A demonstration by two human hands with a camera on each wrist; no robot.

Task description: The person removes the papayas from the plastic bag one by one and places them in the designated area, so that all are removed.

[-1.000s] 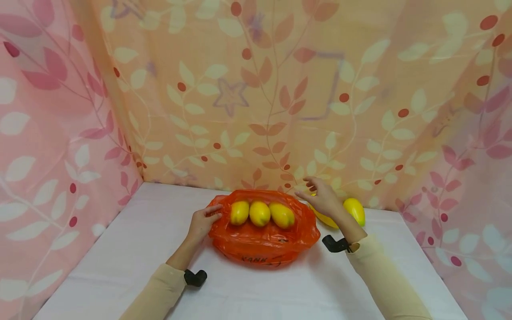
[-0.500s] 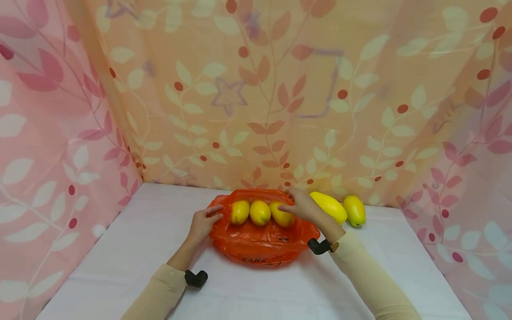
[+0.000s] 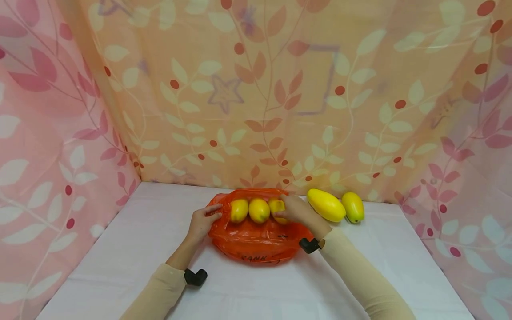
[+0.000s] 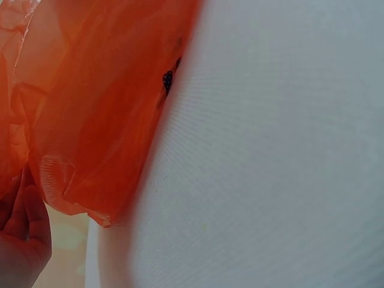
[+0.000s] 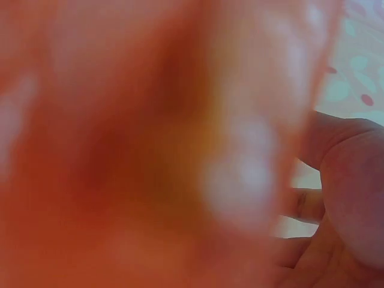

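A red plastic bag (image 3: 256, 244) with dark lettering lies on the table, its opening facing up. Three yellow mangoes show side by side in it: a left mango (image 3: 239, 210), a middle mango (image 3: 259, 210) and a right mango (image 3: 275, 210). My left hand (image 3: 201, 224) holds the bag's left edge with its fingertips; in the left wrist view the fingers meet the crumpled film. My right hand (image 3: 297, 210) reaches in from the right, thumb and fingers around the right mango, whose right side is hidden. Blurred red film fills most of the right wrist view.
A long yellow fruit (image 3: 326, 205) and a yellow-green mango (image 3: 353, 207) lie at the back right of the white table (image 3: 160, 202). Behind stands an orange leaf-patterned curtain (image 3: 224, 133), with pink patterned curtains at both sides.
My right hand has moved left from beside the bag onto the right mango, uncovering the loose fruit behind it. My left hand stays at the bag's left edge. The view has shifted slightly.
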